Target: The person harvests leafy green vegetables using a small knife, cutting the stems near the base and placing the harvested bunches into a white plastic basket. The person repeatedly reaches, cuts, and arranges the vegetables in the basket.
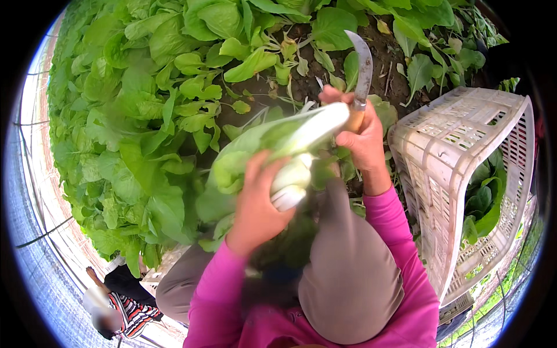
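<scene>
My left hand (263, 204) is wrapped around several heads of leafy greens (291, 178) with thick white stems, their stem ends towards the right. In my right hand (365, 139) is a sickle-shaped knife (364, 65) with a curved, stained metal blade pointing up and a wooden handle. The white base of the uppermost head (324, 124) lies close beside the knife's handle; whether the right fingers touch it cannot be told. The leaves of the held greens are partly blurred.
Dense leafy greens (130, 130) grow at left and top, beside bare soil (387, 74). A white slatted plastic crate (435, 152) lies tipped on its side at right, with greens (483, 200) inside. Another person (130, 313) in a striped top is at lower left, near another crate.
</scene>
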Demonstrator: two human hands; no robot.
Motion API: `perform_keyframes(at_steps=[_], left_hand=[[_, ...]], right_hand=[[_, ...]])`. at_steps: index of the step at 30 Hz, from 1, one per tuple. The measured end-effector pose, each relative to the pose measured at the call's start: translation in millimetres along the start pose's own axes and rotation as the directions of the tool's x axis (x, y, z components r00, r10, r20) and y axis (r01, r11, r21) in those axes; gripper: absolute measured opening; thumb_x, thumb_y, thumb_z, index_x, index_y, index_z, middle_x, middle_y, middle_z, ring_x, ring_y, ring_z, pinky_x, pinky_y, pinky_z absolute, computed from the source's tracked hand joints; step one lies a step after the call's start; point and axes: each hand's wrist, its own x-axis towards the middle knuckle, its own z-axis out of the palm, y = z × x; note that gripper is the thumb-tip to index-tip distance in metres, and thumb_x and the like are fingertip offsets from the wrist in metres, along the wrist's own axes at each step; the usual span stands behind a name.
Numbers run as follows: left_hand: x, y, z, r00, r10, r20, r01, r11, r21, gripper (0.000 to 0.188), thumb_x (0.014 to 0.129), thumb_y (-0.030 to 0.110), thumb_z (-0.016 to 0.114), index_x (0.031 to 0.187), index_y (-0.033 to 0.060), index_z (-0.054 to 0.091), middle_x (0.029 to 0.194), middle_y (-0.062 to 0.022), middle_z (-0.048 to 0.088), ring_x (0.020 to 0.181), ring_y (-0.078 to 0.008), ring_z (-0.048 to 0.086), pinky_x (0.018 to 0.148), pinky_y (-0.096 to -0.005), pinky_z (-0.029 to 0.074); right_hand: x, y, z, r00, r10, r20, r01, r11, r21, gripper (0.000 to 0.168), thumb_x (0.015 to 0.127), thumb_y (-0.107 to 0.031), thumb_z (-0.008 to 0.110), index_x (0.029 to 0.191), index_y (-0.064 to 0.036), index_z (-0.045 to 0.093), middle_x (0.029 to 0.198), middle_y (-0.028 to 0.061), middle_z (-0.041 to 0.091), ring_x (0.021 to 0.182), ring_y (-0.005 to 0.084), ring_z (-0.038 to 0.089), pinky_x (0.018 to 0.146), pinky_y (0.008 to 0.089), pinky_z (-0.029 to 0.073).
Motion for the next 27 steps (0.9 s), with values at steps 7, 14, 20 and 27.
perform_keyframes(at_steps=[7, 14, 20, 27], left_hand=[[-12.1, -13.8, -2.3, 0.999, 0.003, 0.053, 0.017, 0.933, -0.36, 0.069, 0.064, 0.005, 0.073, 0.126, 0.0034, 0.043, 0.134, -0.0173, 0.036, 0.123, -0.027, 0.039, 0.099, -0.0361, 0.034], [-8.1, -19.3, 7.3, 0.93, 0.158, -0.332, -0.196, 0.977, -0.083, 0.067, 0.065, 0.008, 0.075, 0.123, 0.003, 0.042, 0.131, -0.0198, 0.038, 0.115, -0.0289, 0.045, 0.096, -0.04, 0.036], [3.3, -49.3, 21.6, 0.943, 0.231, -0.239, -0.33, 0.736, -0.591, 0.091, 0.061, 0.014, 0.079, 0.132, 0.0071, 0.022, 0.142, -0.0269, 0.018, 0.13, -0.0396, 0.027, 0.104, -0.0444, 0.027], [5.3, -69.5, 5.9, 0.948, 0.254, -0.189, -0.309, 0.875, -0.373, 0.098, 0.061, 0.01, 0.079, 0.136, 0.0108, 0.015, 0.142, -0.0221, 0.02, 0.128, -0.0313, 0.03, 0.102, -0.0414, 0.032]], right_hand=[[0.0, 11.8, 19.9, 0.976, 0.024, -0.216, -0.019, 1.0, 0.021, 0.054, 0.066, -0.009, 0.079, 0.108, -0.001, 0.047, 0.096, 0.0137, 0.062, 0.085, 0.0195, 0.062, 0.076, 0.0299, 0.051], [-22.2, 24.8, 56.4, 0.983, 0.166, 0.081, -0.173, 0.982, 0.081, 0.052, 0.065, -0.001, 0.077, 0.107, -0.002, 0.047, 0.093, 0.0065, 0.061, 0.082, 0.0131, 0.06, 0.075, 0.0278, 0.05], [-30.6, 32.6, 72.6, 0.977, 0.215, -0.009, -0.213, 0.973, 0.085, 0.044, 0.073, -0.005, 0.071, 0.109, -0.002, 0.045, 0.094, 0.0037, 0.058, 0.083, 0.0101, 0.056, 0.074, 0.0252, 0.048], [-29.4, 46.0, 94.2, 0.971, 0.24, 0.011, -0.239, 0.964, 0.12, 0.037, 0.087, -0.023, 0.06, 0.113, -0.002, 0.043, 0.102, 0.0033, 0.054, 0.092, 0.0089, 0.05, 0.081, 0.0244, 0.042]])
